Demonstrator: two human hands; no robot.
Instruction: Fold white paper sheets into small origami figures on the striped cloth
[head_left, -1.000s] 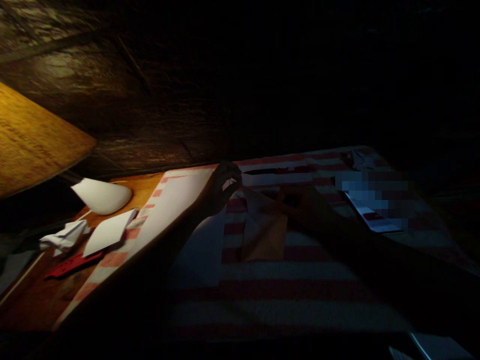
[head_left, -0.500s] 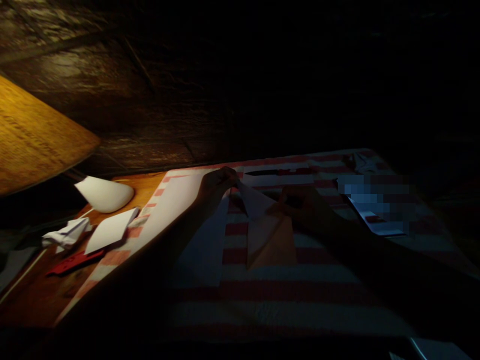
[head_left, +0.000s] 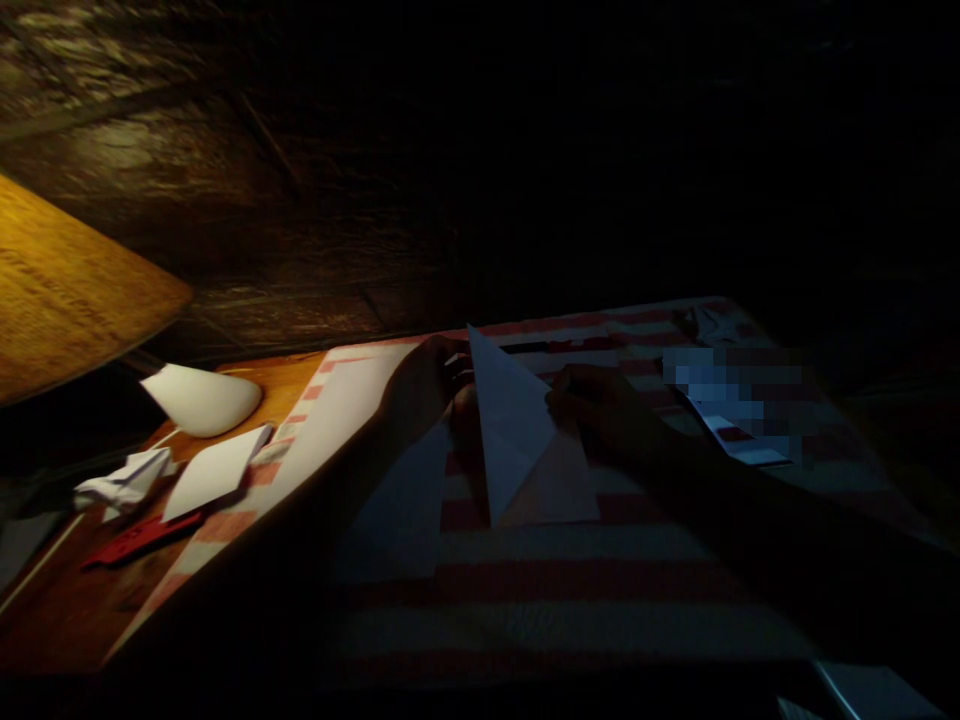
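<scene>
A piece of paper (head_left: 517, 430) with a triangular folded flap stands tilted over the striped cloth, its pointed tip up and to the left. My right hand (head_left: 600, 405) pinches its right edge between thumb and fingers. Just left of the paper is my left hand (head_left: 431, 385), fingers apart and slightly curled; the paper's edge may hide part of them. Beneath my left forearm lies a larger white sheet (head_left: 397, 510). Behind the paper, a knife (head_left: 574, 345) with a red handle and dark blade is partly covered.
A lamp with a yellow shade (head_left: 75, 290) and white base (head_left: 202, 398) stands at left. Near it lie crumpled paper (head_left: 131, 480), a folded white paper (head_left: 217, 472) and a red tool (head_left: 142, 538). A phone-like device (head_left: 739, 440), partly pixelated, lies at right on the striped cloth (head_left: 570, 580).
My left hand has let go of the paper's upper tip and moved slightly down. The paper has tilted up, its flap showing more fully. My right hand still pinches the right edge.
</scene>
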